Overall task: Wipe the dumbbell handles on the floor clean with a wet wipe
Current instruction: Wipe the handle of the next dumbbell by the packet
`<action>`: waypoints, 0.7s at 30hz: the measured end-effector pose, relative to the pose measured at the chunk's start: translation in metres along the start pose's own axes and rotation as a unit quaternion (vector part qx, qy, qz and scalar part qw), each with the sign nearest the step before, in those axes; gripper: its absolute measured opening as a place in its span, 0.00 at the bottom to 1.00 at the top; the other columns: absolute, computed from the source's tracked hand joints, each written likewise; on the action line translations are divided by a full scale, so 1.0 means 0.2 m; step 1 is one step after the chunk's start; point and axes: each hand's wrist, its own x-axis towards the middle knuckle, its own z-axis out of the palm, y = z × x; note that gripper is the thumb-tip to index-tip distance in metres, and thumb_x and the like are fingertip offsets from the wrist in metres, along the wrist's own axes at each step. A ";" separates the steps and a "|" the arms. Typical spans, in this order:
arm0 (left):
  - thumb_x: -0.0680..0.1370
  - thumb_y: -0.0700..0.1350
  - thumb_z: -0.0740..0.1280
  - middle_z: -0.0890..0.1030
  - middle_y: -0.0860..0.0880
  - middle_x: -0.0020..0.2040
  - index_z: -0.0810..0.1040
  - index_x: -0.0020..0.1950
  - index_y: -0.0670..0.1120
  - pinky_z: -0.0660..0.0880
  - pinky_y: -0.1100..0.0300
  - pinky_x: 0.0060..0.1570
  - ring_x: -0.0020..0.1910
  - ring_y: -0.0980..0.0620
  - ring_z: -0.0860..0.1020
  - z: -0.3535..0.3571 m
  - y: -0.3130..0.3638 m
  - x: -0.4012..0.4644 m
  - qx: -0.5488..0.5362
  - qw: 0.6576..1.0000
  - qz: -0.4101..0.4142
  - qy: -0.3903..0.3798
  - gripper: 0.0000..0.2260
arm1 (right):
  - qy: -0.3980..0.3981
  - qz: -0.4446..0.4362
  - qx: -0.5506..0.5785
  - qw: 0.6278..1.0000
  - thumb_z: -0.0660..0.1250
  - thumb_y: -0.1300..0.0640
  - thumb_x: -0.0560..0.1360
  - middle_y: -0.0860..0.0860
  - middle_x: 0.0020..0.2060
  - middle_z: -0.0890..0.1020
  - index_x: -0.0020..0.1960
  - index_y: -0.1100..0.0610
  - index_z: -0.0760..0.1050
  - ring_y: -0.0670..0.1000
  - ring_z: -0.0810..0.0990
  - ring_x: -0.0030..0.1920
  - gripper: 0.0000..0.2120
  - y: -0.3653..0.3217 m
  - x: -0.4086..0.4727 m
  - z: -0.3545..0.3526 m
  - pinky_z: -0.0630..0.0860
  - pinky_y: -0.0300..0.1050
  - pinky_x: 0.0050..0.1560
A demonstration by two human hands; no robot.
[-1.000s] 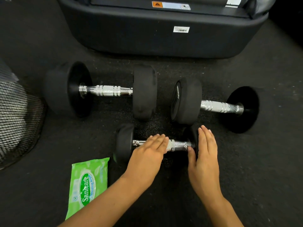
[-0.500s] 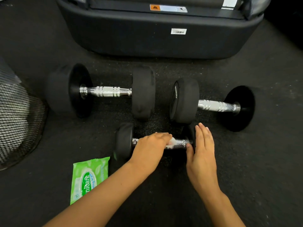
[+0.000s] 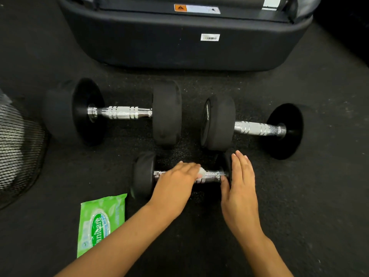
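Dumbbell handles — 3 of them — lie on the dark rubber floor (image 3: 319, 196). The small dumbbell (image 3: 143, 174) sits nearest the person, its chrome handle (image 3: 211, 176) running left to right between 2 black heads. The left hand (image 3: 175, 182) lies over the left and middle part of that handle, fingers curled down round it and holding a white wet wipe (image 3: 201, 173) against the metal; only a small bunched corner of the wipe shows past the fingertips. The right hand (image 3: 239, 188) rests flat with straight fingers held together against the small dumbbell's right head, its thumb touching the end of the handle.

Farther away lie 2 larger dumbbells, side by side and nearly end to end: the left large dumbbell (image 3: 167, 114) with a ribbed chrome bar, and the right large dumbbell (image 3: 218, 121), tilted slightly, its far head toward the right.

A green pack of wipes (image 3: 99, 222) lies flat on the floor just left of the left forearm. A black mesh basket (image 3: 18, 152) stands at the left edge — partly out of view. A large black machine base (image 3: 179, 47) with a barcode sticker spans the top.
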 end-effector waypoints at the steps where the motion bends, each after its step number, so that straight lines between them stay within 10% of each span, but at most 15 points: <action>1: 0.74 0.41 0.66 0.81 0.48 0.55 0.78 0.59 0.45 0.77 0.52 0.54 0.54 0.47 0.79 0.01 0.00 0.02 -0.006 1.000 0.014 -0.015 0.14 | 0.002 -0.002 0.000 1.000 0.61 0.62 0.76 0.53 0.73 0.59 0.73 0.61 0.57 0.48 0.51 0.73 0.26 0.00 0.00 0.00 0.51 0.46 0.72; 16: 0.78 0.45 0.61 0.77 0.51 0.52 0.74 0.55 0.52 0.66 0.57 0.41 0.51 0.47 0.76 -0.08 0.02 0.08 0.078 0.994 -0.052 -0.048 0.08 | -0.008 -0.001 -0.006 1.000 0.60 0.62 0.77 0.53 0.73 0.59 0.73 0.60 0.57 0.49 0.51 0.73 0.26 0.00 0.01 0.00 0.51 0.45 0.72; 21: 0.72 0.40 0.69 0.81 0.48 0.52 0.79 0.57 0.46 0.77 0.55 0.51 0.52 0.47 0.80 -0.01 0.02 0.00 0.025 1.000 -0.007 -0.005 0.14 | 0.001 -0.014 -0.005 1.000 0.60 0.63 0.77 0.54 0.72 0.60 0.72 0.62 0.58 0.50 0.52 0.73 0.26 0.00 0.00 0.00 0.51 0.46 0.72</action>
